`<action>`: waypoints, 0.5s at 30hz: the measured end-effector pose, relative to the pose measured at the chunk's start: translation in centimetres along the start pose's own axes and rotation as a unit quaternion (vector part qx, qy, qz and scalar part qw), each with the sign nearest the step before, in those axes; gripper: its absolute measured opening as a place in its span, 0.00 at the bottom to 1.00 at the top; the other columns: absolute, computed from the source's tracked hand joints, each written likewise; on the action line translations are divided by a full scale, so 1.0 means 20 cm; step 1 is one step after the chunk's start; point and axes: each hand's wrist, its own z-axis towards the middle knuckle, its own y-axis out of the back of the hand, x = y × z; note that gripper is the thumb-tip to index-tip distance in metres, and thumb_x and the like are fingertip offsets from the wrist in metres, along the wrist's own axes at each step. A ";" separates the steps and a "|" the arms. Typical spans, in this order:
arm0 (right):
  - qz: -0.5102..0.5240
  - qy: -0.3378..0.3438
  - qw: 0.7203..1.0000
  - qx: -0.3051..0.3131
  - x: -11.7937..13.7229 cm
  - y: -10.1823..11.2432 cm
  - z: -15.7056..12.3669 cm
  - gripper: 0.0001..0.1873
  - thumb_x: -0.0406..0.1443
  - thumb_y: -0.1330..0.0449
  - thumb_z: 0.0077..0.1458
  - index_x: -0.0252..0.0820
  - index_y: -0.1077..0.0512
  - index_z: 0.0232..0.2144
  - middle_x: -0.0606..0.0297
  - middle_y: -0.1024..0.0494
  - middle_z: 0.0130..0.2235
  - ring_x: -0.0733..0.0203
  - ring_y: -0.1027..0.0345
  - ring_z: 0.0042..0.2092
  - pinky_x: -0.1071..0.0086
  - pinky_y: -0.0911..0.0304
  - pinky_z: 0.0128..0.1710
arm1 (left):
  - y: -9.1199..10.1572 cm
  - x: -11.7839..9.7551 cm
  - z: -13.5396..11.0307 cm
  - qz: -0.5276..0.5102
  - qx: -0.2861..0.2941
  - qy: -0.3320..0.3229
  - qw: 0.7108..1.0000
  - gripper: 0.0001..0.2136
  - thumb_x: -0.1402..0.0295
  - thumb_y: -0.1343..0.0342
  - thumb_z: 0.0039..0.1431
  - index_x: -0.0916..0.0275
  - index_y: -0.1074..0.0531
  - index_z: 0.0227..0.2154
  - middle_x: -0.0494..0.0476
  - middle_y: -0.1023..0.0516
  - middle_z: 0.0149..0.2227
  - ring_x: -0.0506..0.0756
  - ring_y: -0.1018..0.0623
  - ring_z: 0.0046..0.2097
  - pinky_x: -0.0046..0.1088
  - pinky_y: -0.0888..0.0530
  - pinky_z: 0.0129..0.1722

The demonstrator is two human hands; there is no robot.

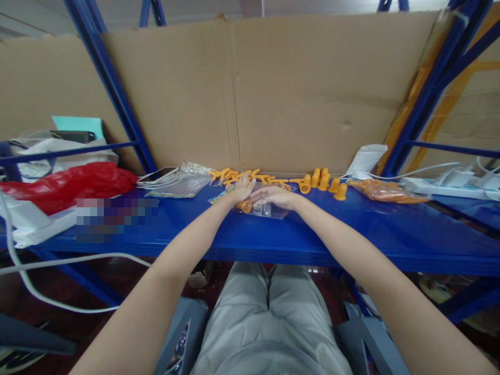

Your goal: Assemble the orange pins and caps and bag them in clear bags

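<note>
My left hand (242, 189) lies over a clear plastic bag with a colourful print, its fingers stretched forward and holding nothing I can see. From the other side my right hand (275, 196) reaches across the clear bag (269, 210), fingers extended toward the left hand and nearly touching it. An orange plastic cup-shaped piece (245, 207) shows below the left palm, at the bag's left part. Behind the hands is a row of orange branched pieces (230, 176). To the right stand several orange cups (324, 180), and one lies with its open end toward me.
On the blue shelf (375, 229), flat printed bags (185, 182) and a red plastic bag (86, 179) lie left. A bag of orange pieces (385, 190) and a white power strip (449, 187) are right. Cardboard (292, 94) walls the back; blue uprights flank it.
</note>
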 end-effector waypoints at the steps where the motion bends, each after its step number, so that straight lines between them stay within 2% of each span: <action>1: -0.012 0.002 1.000 -0.023 0.02 0.02 0.00 0.15 0.19 0.41 0.41 0.39 0.22 0.28 0.64 0.17 0.33 0.64 0.23 0.37 0.67 0.30 0.48 | 0.00 0.00 0.00 0.004 0.017 0.015 1.000 0.27 0.54 0.64 0.68 0.59 0.45 0.66 0.66 0.41 0.69 0.59 0.43 0.70 0.41 0.42 0.66; 3: -0.029 0.017 0.994 -0.106 0.05 0.09 -0.01 0.12 0.20 0.43 0.41 0.38 0.25 0.23 0.64 0.18 0.29 0.66 0.25 0.31 0.70 0.29 0.41 | 0.00 -0.02 0.00 0.016 0.040 0.047 0.998 0.29 0.51 0.66 0.68 0.55 0.48 0.67 0.61 0.44 0.71 0.60 0.47 0.72 0.43 0.44 0.68; 5: -0.024 0.052 0.969 -0.240 0.07 0.18 -0.01 0.11 0.21 0.45 0.42 0.38 0.29 0.19 0.65 0.21 0.25 0.68 0.29 0.25 0.74 0.31 0.32 | 0.00 -0.03 -0.01 0.028 0.054 0.073 0.995 0.30 0.49 0.68 0.67 0.53 0.50 0.69 0.58 0.46 0.72 0.62 0.50 0.73 0.45 0.47 0.69; 8: -0.061 0.079 0.892 -0.442 0.05 0.33 -0.02 0.12 0.23 0.50 0.44 0.40 0.31 0.20 0.67 0.23 0.24 0.68 0.33 0.22 0.75 0.33 0.26 | 0.02 -0.05 -0.03 0.037 0.075 0.096 0.992 0.32 0.48 0.70 0.67 0.55 0.51 0.70 0.57 0.49 0.72 0.63 0.51 0.73 0.46 0.49 0.70; 9: -0.104 0.077 0.869 -0.478 0.04 0.37 -0.03 0.12 0.24 0.50 0.45 0.40 0.31 0.21 0.66 0.22 0.26 0.67 0.31 0.24 0.73 0.32 0.28 | 0.02 -0.05 -0.04 0.038 0.080 0.102 0.991 0.33 0.48 0.70 0.67 0.55 0.52 0.70 0.57 0.50 0.73 0.63 0.52 0.73 0.46 0.50 0.70; 11: -0.227 0.057 0.846 -0.480 -0.01 0.42 -0.03 0.13 0.24 0.49 0.47 0.40 0.27 0.24 0.63 0.19 0.31 0.62 0.25 0.34 0.69 0.28 0.40 | 0.04 -0.06 -0.06 0.042 0.081 0.113 0.989 0.33 0.47 0.70 0.66 0.54 0.52 0.70 0.55 0.51 0.73 0.63 0.53 0.73 0.47 0.49 0.70; 13: -0.346 0.030 0.840 -0.417 -0.06 0.44 -0.04 0.14 0.24 0.46 0.49 0.39 0.22 0.33 0.59 0.17 0.40 0.57 0.24 0.46 0.64 0.32 0.52 | 0.06 -0.07 -0.07 0.049 0.074 0.123 0.988 0.33 0.47 0.70 0.66 0.53 0.51 0.70 0.54 0.50 0.73 0.64 0.53 0.73 0.49 0.49 0.69; 15: -0.412 0.003 0.850 -0.329 -0.09 0.42 -0.03 0.15 0.26 0.44 0.53 0.38 0.22 0.41 0.56 0.19 0.48 0.56 0.27 0.53 0.64 0.36 0.57 | 0.07 -0.08 -0.09 0.059 0.071 0.135 0.987 0.33 0.48 0.71 0.67 0.53 0.52 0.71 0.54 0.51 0.73 0.64 0.53 0.73 0.49 0.49 0.69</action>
